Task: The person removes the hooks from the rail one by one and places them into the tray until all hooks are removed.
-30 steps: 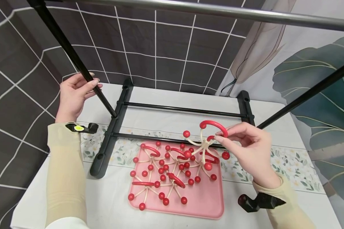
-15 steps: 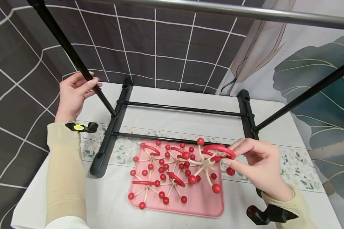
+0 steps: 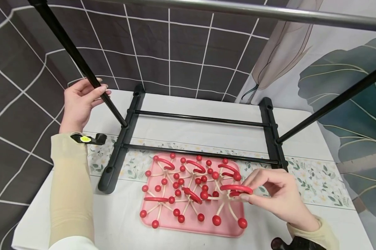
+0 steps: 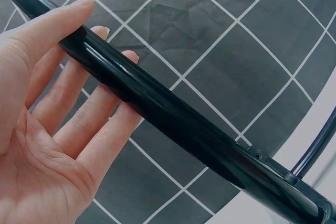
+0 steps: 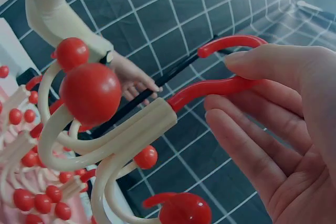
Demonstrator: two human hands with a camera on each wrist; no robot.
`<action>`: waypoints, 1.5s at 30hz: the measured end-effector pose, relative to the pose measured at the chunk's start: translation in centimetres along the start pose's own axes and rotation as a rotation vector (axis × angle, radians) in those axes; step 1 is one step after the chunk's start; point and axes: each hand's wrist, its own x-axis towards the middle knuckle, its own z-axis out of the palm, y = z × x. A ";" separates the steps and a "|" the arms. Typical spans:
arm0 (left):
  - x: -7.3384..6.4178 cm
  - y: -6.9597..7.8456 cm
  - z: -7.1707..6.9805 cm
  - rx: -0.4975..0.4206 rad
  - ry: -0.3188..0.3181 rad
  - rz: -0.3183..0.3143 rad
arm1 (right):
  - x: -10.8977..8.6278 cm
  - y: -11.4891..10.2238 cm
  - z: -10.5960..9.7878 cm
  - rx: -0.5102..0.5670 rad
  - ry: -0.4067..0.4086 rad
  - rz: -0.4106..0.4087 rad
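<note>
My left hand [image 3: 76, 107] holds a slanted black pole [image 4: 173, 108] of a rack. In the left wrist view the thumb lies across the front of the pole and the fingers pass behind it. My right hand [image 3: 273, 198] pinches, between thumb and fingers, the red hook of a hook ornament [image 5: 202, 90]. Below that hook, cream arms curve outward and end in red balls. In the head view this ornament overlaps the right side of a pink tray [image 3: 228, 230]. Several similar hook ornaments [image 3: 192, 195] rest on the tray.
The rack stands on a white table [image 3: 119, 222] with a floral strip. Its black foot [image 3: 120, 142], back crossbar [image 3: 200, 118] and right pole [image 3: 331, 106] frame the area, with a grey top bar [image 3: 237, 8] overhead. A dark gridded curtain [image 3: 188, 41] hangs behind.
My right hand has come down and nearer with the hook ornament, from over the tray's back right to its front right. The left hand stays on the pole.
</note>
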 end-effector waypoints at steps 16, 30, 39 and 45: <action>-0.1 0.0 0.1 0.002 -0.004 0.007 | -3.4 2.7 0.0 -0.064 0.046 0.270; -0.1 0.0 0.1 -0.011 -0.004 0.005 | -4.3 4.2 0.1 -0.128 0.042 0.388; -0.2 0.0 0.1 0.000 0.003 -0.007 | -4.9 4.5 -0.2 -0.149 0.000 0.406; -0.2 0.0 0.2 -0.002 0.006 -0.008 | -5.0 4.2 -0.4 -0.170 -0.038 0.463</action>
